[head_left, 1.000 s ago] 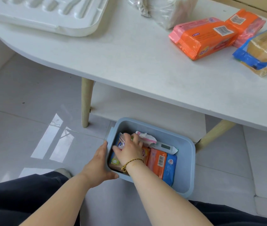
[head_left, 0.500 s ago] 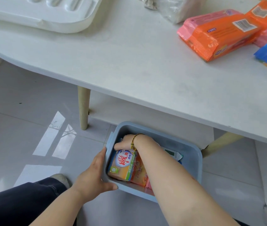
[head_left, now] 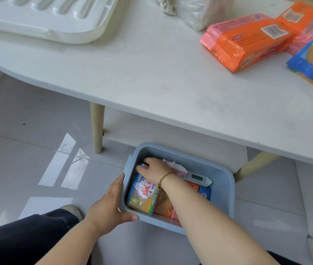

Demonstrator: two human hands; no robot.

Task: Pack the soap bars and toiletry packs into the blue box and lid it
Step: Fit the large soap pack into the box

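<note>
Head view: lower centre, left hand point(head_left: 108, 205) grips the box point(head_left: 223, 188) rim; right hand point(head_left: 154, 169) curls over a soap point(head_left: 142, 196) inside.

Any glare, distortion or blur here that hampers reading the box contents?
Head view: window glare on the floor tiles, left of the blue box; wide-angle bend along the table edge; box interior evenly lit, soap pack label sharp.

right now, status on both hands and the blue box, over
Left hand grips blue box corner. Right hand holds soap pack inside it. Orange packs on table, not yet packed. No lid on.
</note>
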